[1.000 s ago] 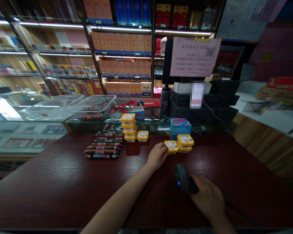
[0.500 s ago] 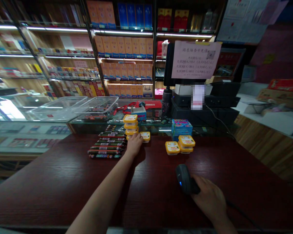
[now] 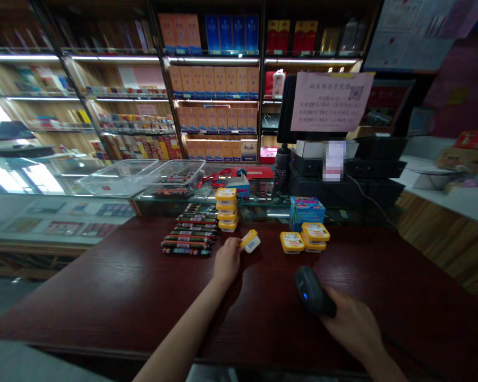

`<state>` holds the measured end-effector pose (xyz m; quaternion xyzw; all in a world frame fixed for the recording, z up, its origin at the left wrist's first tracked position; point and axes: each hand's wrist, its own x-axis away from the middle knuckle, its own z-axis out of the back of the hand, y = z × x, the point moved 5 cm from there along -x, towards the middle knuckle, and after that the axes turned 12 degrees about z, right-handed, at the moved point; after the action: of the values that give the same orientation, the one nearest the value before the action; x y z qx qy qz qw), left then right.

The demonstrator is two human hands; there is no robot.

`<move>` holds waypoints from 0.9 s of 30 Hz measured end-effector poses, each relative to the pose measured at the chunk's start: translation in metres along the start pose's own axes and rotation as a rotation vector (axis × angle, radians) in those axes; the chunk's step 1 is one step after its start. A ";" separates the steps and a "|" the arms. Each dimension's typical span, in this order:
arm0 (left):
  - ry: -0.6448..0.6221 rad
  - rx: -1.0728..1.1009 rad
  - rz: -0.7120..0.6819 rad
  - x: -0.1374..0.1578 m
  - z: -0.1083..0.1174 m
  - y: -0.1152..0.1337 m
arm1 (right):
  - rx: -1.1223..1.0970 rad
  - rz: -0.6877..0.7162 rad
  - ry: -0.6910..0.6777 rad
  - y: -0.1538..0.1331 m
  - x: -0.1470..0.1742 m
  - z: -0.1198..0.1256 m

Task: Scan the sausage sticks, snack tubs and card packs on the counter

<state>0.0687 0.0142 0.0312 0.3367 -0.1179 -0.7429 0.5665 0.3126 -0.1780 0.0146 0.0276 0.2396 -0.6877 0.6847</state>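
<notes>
Just above the dark wooden counter (image 3: 255, 297), my left hand (image 3: 228, 260) pinches a small yellow-lidded plastic tub (image 3: 250, 241). The tub is tilted, so the barcode on its side shows. My right hand (image 3: 350, 318) is wrapped round the handle of a black barcode scanner (image 3: 311, 289) with a blue light on it; the scanner head points toward the left. Behind my left hand rises a stack of several matching tubs (image 3: 227, 209). A second group of yellow tubs (image 3: 292, 242) sits on the right, beyond the scanner.
Several dark, stick-shaped packets (image 3: 191, 233) lie in a row left of the stack. A pile of blue boxes (image 3: 306, 212) stands behind the right tubs. Clear plastic bins (image 3: 175, 178) rest on the glass case at the back, near a black bottle (image 3: 281, 168) and a monitor (image 3: 287, 109).
My left hand has moved from beside the stack toward me, bringing one tub with it and tipping it. The right hand still holds the scanner. The view has shifted slightly left.
</notes>
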 end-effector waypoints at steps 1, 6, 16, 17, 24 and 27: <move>0.026 0.047 -0.002 0.003 0.000 -0.003 | -0.041 -0.020 -0.011 -0.006 -0.002 0.003; 0.093 0.164 -0.025 0.013 -0.002 -0.010 | -0.372 -0.017 0.015 -0.036 -0.007 0.008; 0.077 0.065 -0.087 0.017 -0.005 -0.007 | -0.657 -0.102 0.003 -0.064 -0.008 -0.002; 0.077 0.060 -0.090 0.018 -0.005 -0.007 | -0.665 -0.095 0.002 -0.064 -0.008 -0.002; 0.072 0.066 -0.117 0.017 -0.007 -0.005 | -0.653 -0.061 -0.044 -0.066 -0.007 -0.002; 0.081 0.069 -0.120 0.017 -0.007 -0.006 | -0.597 -0.037 -0.052 -0.065 -0.006 -0.001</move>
<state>0.0659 0.0017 0.0162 0.3923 -0.0999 -0.7568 0.5132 0.2507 -0.1751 0.0352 -0.1972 0.4140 -0.5997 0.6558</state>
